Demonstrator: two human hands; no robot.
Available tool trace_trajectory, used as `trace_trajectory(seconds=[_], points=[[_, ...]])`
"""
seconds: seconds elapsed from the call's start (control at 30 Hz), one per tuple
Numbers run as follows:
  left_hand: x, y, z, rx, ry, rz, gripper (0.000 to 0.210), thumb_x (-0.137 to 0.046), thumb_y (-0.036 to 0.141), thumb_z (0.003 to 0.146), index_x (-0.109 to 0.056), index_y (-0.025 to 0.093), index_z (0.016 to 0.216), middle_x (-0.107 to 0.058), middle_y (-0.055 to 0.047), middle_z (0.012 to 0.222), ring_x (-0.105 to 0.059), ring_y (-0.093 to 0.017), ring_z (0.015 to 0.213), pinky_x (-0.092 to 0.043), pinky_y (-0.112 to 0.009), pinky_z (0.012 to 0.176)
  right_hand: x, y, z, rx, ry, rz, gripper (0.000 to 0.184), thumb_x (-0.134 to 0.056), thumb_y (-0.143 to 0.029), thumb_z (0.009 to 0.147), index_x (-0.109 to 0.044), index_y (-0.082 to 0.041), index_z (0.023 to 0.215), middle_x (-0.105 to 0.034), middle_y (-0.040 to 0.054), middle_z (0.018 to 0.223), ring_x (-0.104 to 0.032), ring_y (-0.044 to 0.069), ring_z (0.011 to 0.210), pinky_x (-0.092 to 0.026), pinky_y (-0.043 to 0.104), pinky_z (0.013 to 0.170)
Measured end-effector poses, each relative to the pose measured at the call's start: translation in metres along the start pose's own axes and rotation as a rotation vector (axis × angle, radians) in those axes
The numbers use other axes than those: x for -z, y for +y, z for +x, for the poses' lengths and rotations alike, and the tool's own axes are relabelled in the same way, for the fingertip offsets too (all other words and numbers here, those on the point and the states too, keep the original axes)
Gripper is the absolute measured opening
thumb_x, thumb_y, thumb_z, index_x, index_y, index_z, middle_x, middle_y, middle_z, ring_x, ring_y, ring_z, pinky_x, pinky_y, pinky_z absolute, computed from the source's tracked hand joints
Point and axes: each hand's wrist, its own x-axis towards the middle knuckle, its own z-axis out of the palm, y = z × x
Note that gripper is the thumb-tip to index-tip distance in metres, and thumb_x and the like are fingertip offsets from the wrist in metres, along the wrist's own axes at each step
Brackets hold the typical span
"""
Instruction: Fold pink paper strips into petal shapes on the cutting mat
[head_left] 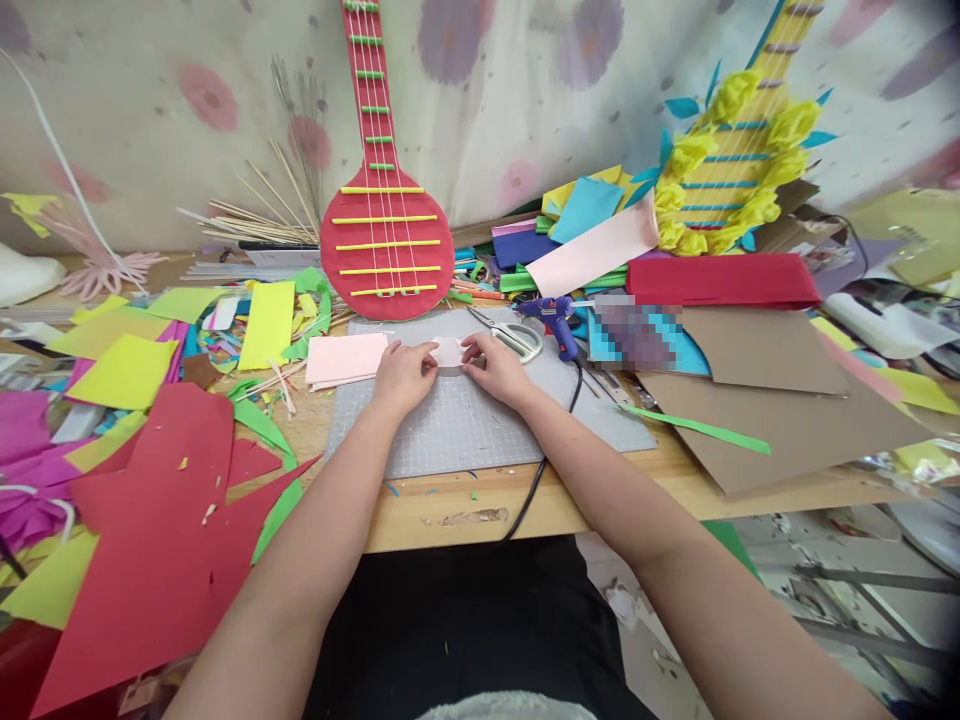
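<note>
Between both hands is a small piece of pale pink paper (449, 352), held above the grey cutting mat (442, 430). My left hand (405, 377) pinches its left end, and my right hand (495, 368) pinches the right end. Beside my left hand lies a stack of pale pink paper (346, 358). Scissors with whitish handles (529, 345) rest just beyond my right hand. A blue glue gun (557, 324) lies to their right, its black cord running down over the table edge.
A red paper guitar-like instrument (387, 250) leans upright at the back; a yellow flowered one (724, 180) stands right. Red paper scraps (165, 470) crowd the left. Brown cardboard (780, 430) lies right, with a green strip (705, 430) across it.
</note>
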Motion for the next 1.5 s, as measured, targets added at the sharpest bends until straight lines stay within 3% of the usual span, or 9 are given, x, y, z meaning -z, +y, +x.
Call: trace_trajectory(seconds=[0.17, 0.43, 0.57, 0.77, 1.23, 1.37, 1.5], points=[[-0.002, -0.002, 0.002, 0.054, -0.001, -0.035, 0.036, -0.053, 0.019, 0.080, -0.060, 0.021, 0.115, -0.073, 0.000, 0.093, -0.062, -0.019, 0.096, -0.029, -0.038, 0.105, -0.005, 0.001, 0.003, -0.094, -0.004, 0.077, 0.022, -0.056, -0.015, 0.075, -0.052, -0.020, 0.097, -0.065, 0.0001, 0.081, -0.056, 0.014, 0.075, -0.040, 0.027, 0.071], [-0.012, -0.001, 0.007, 0.178, 0.080, -0.117, 0.040, -0.055, 0.023, 0.080, -0.056, 0.021, 0.120, -0.072, 0.000, 0.090, -0.060, -0.020, 0.094, -0.031, -0.038, 0.102, -0.012, -0.001, 0.007, -0.202, 0.043, 0.081, 0.026, -0.054, -0.016, 0.076, -0.049, -0.020, 0.101, -0.062, -0.0006, 0.081, -0.056, 0.014, 0.072, -0.040, 0.028, 0.070], [-0.014, -0.001, 0.009, 0.207, 0.096, -0.104, 0.039, -0.057, 0.025, 0.079, -0.058, 0.021, 0.118, -0.072, -0.001, 0.091, -0.055, -0.024, 0.097, -0.035, -0.038, 0.094, -0.014, -0.001, 0.009, -0.180, 0.062, 0.042, 0.023, -0.052, -0.017, 0.076, -0.049, -0.020, 0.099, -0.061, 0.0002, 0.079, -0.054, 0.016, 0.076, -0.040, 0.029, 0.071], [-0.017, 0.000, 0.010, 0.232, 0.123, -0.123, 0.042, -0.056, 0.028, 0.080, -0.054, 0.021, 0.121, -0.071, -0.001, 0.089, -0.055, -0.024, 0.098, -0.033, -0.038, 0.093, -0.017, 0.000, 0.009, -0.177, 0.068, 0.011, 0.024, -0.050, -0.018, 0.077, -0.048, -0.019, 0.101, -0.060, 0.0014, 0.079, -0.053, 0.017, 0.078, -0.039, 0.030, 0.072], [-0.014, 0.009, 0.009, 0.172, 0.125, 0.085, 0.048, -0.055, 0.024, 0.078, -0.048, 0.017, 0.125, -0.069, -0.004, 0.084, -0.052, -0.027, 0.100, -0.028, -0.039, 0.096, -0.017, -0.009, 0.008, -0.165, 0.057, -0.171, 0.012, -0.045, -0.018, 0.079, -0.049, -0.018, 0.090, -0.060, 0.0060, 0.084, -0.052, 0.018, 0.079, -0.038, 0.030, 0.072], [-0.015, 0.008, 0.009, 0.172, 0.133, 0.084, 0.040, -0.056, 0.023, 0.077, -0.052, 0.020, 0.117, -0.069, -0.003, 0.081, -0.052, -0.026, 0.098, -0.029, -0.038, 0.095, -0.016, -0.010, 0.008, -0.142, 0.038, -0.222, 0.010, -0.044, -0.017, 0.081, -0.052, -0.017, 0.088, -0.060, 0.0070, 0.085, -0.051, 0.019, 0.082, -0.038, 0.030, 0.074], [-0.016, 0.007, 0.009, 0.135, 0.110, 0.119, 0.015, -0.055, 0.024, 0.078, -0.060, 0.024, 0.092, -0.068, -0.003, 0.082, -0.051, -0.025, 0.096, -0.030, -0.040, 0.093, -0.017, -0.011, 0.007, -0.103, 0.020, -0.269, 0.017, -0.042, -0.017, 0.084, -0.055, -0.018, 0.094, -0.060, 0.0082, 0.092, -0.051, 0.020, 0.088, -0.038, 0.030, 0.076]])
